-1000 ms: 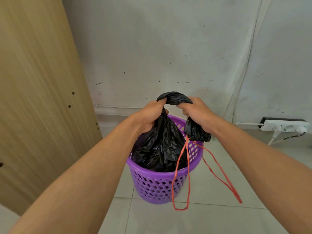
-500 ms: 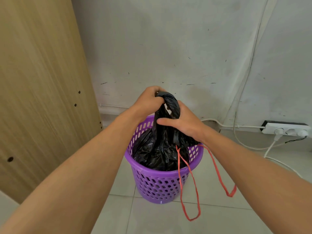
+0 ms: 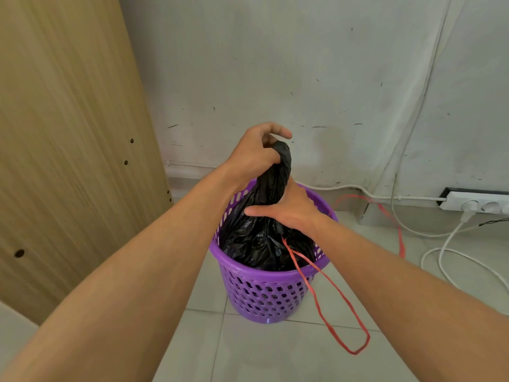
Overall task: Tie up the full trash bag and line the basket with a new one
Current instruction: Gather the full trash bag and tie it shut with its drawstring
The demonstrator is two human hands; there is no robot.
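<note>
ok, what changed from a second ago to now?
A second ago both hands gripped the bag's gathered top side by side. Now the left hand holds the twisted top higher, and the right hand has dropped to grip the black trash bag at its neck, lower down. The red drawstring swung rightward. The bag still sits in the purple basket.

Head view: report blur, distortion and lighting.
Head view: the wooden panel at left is streaked with motion blur; wide-angle lens bows the wall cable and stretches the forearms; light is soft and even, with no glare on the black trash bag.
</note>
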